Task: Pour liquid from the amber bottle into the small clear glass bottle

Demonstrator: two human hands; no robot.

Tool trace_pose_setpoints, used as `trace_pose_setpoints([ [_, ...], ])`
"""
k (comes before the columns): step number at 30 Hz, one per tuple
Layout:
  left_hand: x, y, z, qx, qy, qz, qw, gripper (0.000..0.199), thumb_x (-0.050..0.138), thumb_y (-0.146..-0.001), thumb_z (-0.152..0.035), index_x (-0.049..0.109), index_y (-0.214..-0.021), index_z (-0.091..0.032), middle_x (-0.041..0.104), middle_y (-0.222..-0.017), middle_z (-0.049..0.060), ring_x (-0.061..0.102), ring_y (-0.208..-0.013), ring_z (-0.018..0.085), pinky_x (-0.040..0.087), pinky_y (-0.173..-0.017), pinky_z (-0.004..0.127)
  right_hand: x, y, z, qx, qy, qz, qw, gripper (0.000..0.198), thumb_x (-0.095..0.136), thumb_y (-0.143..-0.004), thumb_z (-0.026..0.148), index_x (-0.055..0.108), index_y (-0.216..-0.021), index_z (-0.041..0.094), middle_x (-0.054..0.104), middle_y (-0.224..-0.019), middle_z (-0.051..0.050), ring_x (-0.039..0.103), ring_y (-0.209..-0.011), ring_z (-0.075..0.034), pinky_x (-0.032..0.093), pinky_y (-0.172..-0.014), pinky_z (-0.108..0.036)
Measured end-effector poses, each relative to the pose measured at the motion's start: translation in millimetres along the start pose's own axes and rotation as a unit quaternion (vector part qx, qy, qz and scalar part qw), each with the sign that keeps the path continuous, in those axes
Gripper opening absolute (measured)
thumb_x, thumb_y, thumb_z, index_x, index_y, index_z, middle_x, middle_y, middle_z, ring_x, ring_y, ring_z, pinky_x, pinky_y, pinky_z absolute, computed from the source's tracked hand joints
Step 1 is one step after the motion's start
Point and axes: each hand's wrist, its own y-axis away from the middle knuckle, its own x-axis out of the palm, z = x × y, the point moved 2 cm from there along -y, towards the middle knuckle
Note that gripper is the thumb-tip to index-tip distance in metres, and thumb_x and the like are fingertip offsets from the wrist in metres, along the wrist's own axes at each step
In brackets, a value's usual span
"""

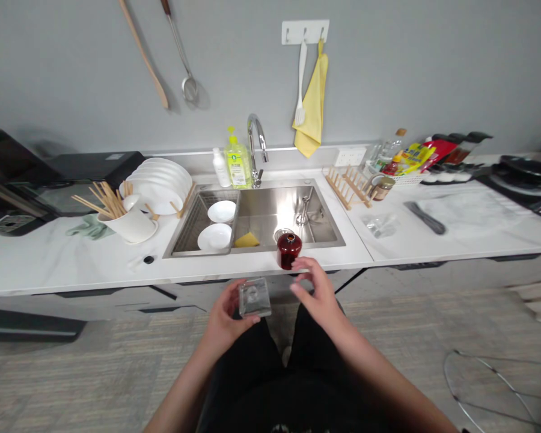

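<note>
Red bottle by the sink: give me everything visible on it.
The red bottle is squat, dark red and glossy, glass-like, with rounded shoulders and a short, narrow neck ringed by a metallic-looking rim. The neck looks uncapped; no label shows on the visible side. It stands upright near the front edge of the counter, in front of the sink. The right hand is beside it, fingers parted; whether a fingertip touches it can't be told.

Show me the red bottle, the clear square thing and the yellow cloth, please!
Red bottle (288, 250): head view, on its rounded body.
Clear square thing (255, 299): head view, on its broad face.
Yellow cloth (314, 108): head view, on its hanging middle.
</note>
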Motion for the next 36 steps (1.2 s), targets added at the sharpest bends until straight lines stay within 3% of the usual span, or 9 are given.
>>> trace_pose_setpoints([
  [3, -9, -5, 3, -0.004, 0.003, -0.028, 1.000, 0.094, 0.113, -0.062, -0.046, 0.069, -0.144, -0.033, 0.078, -0.148, 0.017, 0.078, -0.138, 0.044, 0.063, -0.121, 0.066, -22, -20, -20, -0.003, 0.060, -0.103, 0.993, 0.064, 0.085, -0.099, 0.050, 0.059, -0.153, 0.030, 0.068, -0.148, -0.016, 0.069, -0.139, -0.038, 0.065, -0.113, -0.057],
  [6, -17, -13, 2, -0.008, -0.005, -0.046, 0.999, 0.095, 0.112, -0.062, -0.046, 0.068, -0.145, -0.031, 0.079, -0.146, 0.017, 0.078, -0.138, 0.044, 0.062, -0.121, 0.065, -22, -45, -39, -0.013, 0.082, -0.056, 0.995, 0.108, 0.100, -0.084, 0.052, 0.042, -0.172, 0.027, 0.052, -0.176, -0.022, 0.055, -0.163, -0.042, 0.051, -0.133, -0.065],
  [9, -20, -20, 3, -0.005, -0.004, -0.058, 0.998, 0.096, 0.112, -0.060, -0.047, 0.069, -0.144, -0.029, 0.081, -0.142, 0.016, 0.079, -0.134, 0.043, 0.064, -0.118, 0.062, -11, -64, -51, -0.005, 0.080, 0.007, 0.997, 0.129, 0.107, -0.073, 0.049, 0.036, -0.177, 0.023, 0.042, -0.185, -0.025, 0.044, -0.173, -0.044, 0.034, -0.144, -0.065],
  [11, -21, -24, 6, -0.009, -0.001, -0.063, 0.998, 0.096, 0.112, -0.058, -0.050, 0.070, -0.142, -0.028, 0.082, -0.139, 0.016, 0.081, -0.130, 0.043, 0.066, -0.115, 0.060, -4, -72, -56, 0.005, 0.078, 0.028, 0.997, 0.123, 0.107, -0.072, 0.045, 0.043, -0.174, 0.022, 0.051, -0.180, -0.024, 0.050, -0.169, -0.043, 0.033, -0.144, -0.063],
  [15, -21, -32, 6, -0.014, -0.010, -0.052, 0.999, 0.097, 0.112, -0.060, -0.052, 0.070, -0.145, -0.028, 0.083, -0.138, 0.015, 0.082, -0.125, 0.041, 0.067, -0.112, 0.058, -5, -84, -61, 0.023, 0.078, 0.027, 0.996, 0.093, 0.103, -0.075, 0.042, 0.063, -0.156, 0.022, 0.074, -0.155, -0.019, 0.072, -0.146, -0.040, 0.050, -0.132, -0.061],
  [20, -26, -65, -16, 0.045, -0.021, -0.035, 0.998, 0.094, 0.110, -0.068, -0.051, 0.070, -0.149, -0.026, 0.079, -0.148, 0.016, 0.078, -0.136, 0.040, 0.063, -0.119, 0.057, -30, -110, -58, 0.026, 0.060, -0.018, 0.998, 0.102, 0.106, -0.070, 0.055, 0.063, -0.155, 0.021, 0.079, -0.144, -0.019, 0.077, -0.130, -0.040, 0.058, -0.122, -0.062],
  [28, -28, -179, -66, 0.156, 0.002, 0.006, 0.988, 0.095, 0.108, -0.073, -0.050, 0.068, -0.155, -0.024, 0.077, -0.152, 0.018, 0.077, -0.137, 0.039, 0.064, -0.117, 0.054, -69, -204, -44, -0.061, 0.075, 0.055, 0.994, 0.098, 0.106, -0.074, 0.061, 0.064, -0.153, 0.022, 0.078, -0.145, -0.018, 0.078, -0.129, -0.041, 0.060, -0.118, -0.059],
  [32, -13, -257, -77, 0.171, 0.013, 0.018, 0.985, 0.098, 0.112, -0.067, -0.040, 0.066, -0.153, -0.024, 0.076, -0.153, 0.017, 0.077, -0.134, 0.035, 0.063, -0.118, 0.053, -67, -261, -63, -0.037, 0.070, 0.069, 0.994, 0.093, 0.106, -0.072, 0.052, 0.064, -0.149, 0.021, 0.079, -0.144, -0.017, 0.079, -0.126, -0.039, 0.061, -0.117, -0.059],
  [36, 1, -331, -67, 0.154, 0.029, 0.042, 0.987, 0.093, 0.113, -0.061, -0.035, 0.070, -0.141, -0.022, 0.080, -0.141, 0.014, 0.079, -0.125, 0.031, 0.063, -0.115, 0.052, -55, -308, -92, 0.003, 0.078, 0.106, 0.991, 0.092, 0.103, -0.066, 0.031, 0.063, -0.148, 0.019, 0.080, -0.143, -0.014, 0.079, -0.128, -0.036, 0.059, -0.120, -0.057],
])
